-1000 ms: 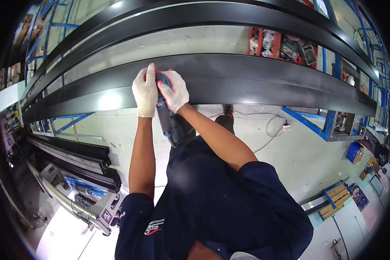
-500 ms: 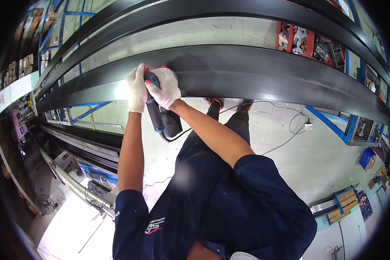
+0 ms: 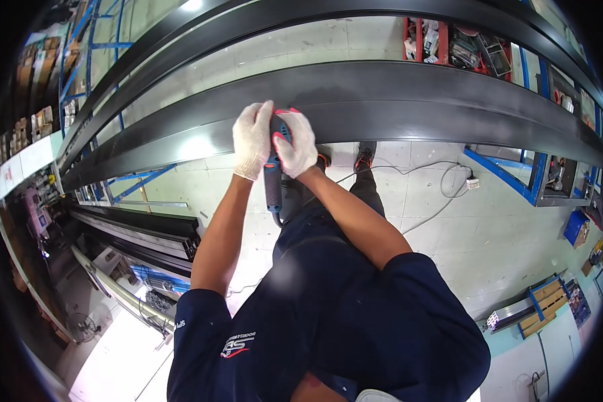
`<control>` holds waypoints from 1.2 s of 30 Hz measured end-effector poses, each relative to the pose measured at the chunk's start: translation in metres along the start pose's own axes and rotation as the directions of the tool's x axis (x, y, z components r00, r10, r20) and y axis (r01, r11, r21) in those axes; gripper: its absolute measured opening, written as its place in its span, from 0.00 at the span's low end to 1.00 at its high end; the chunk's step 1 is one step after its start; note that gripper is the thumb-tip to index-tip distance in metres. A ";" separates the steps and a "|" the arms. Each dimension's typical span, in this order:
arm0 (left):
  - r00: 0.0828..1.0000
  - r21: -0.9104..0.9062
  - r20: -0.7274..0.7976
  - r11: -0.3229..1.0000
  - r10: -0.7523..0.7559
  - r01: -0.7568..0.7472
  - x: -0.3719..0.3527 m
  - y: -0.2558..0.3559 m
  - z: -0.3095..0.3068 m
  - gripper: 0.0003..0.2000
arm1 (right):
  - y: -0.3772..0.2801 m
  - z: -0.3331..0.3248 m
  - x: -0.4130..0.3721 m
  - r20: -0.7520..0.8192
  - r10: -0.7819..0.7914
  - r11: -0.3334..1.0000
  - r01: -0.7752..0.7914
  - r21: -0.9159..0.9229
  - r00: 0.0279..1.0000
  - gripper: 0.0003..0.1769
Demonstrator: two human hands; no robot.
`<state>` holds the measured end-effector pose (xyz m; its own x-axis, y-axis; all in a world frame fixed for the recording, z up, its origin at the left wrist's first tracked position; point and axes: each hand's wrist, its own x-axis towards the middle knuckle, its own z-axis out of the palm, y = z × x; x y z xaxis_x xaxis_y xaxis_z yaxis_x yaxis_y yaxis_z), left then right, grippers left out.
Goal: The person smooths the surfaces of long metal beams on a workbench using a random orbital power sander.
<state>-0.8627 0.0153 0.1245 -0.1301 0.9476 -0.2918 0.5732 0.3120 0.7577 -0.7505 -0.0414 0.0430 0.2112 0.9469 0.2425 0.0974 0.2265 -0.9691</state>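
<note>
Both my hands wear white knitted gloves with red palms, and together they grip a blue-and-black corded power sander (image 3: 273, 184). My left hand (image 3: 252, 139) is closed around the left side of its front end, and my right hand (image 3: 296, 144) wraps the right side. The sander's grip points back toward my body, with the cord leaving its rear end. Its front rests over a long dark metal profile (image 3: 415, 100) that runs across in front of me. The sander's underside is hidden by the gloves and body.
More dark profiles (image 3: 315, 19) lie beyond, parallel to this one. Blue metal stands (image 3: 502, 175) support them. A red tool box (image 3: 442, 43) sits at the back right. A grey cable (image 3: 442, 194) with a white plug block (image 3: 472, 183) lies on the floor near my feet.
Both hands and the sander have moved to the right along the profile. The view has shifted slightly too. My grip on the sander stays the same.
</note>
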 end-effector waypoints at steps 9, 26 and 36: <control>0.931 0.123 0.107 0.925 0.348 -0.360 -0.030 0.099 0.162 0.21 | 0.031 -0.175 -0.003 -0.202 0.119 0.991 -0.129 -0.036 0.972 0.35; 0.909 -0.047 0.062 0.910 0.413 -0.411 -0.027 0.142 0.222 0.22 | 0.111 -0.233 0.009 -0.405 0.296 0.872 -0.072 0.483 0.865 0.43; 0.992 -0.078 -0.019 0.989 0.126 -0.127 0.010 0.037 0.031 0.20 | 0.044 -0.007 0.014 -0.242 0.051 0.998 -0.039 0.055 0.969 0.34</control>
<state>-0.8174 0.0338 0.1312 -0.0721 0.9806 -0.1826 0.5201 0.1931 0.8320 -0.7368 -0.0203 0.0042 0.4446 0.8739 0.1965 0.0354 0.2020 -0.9787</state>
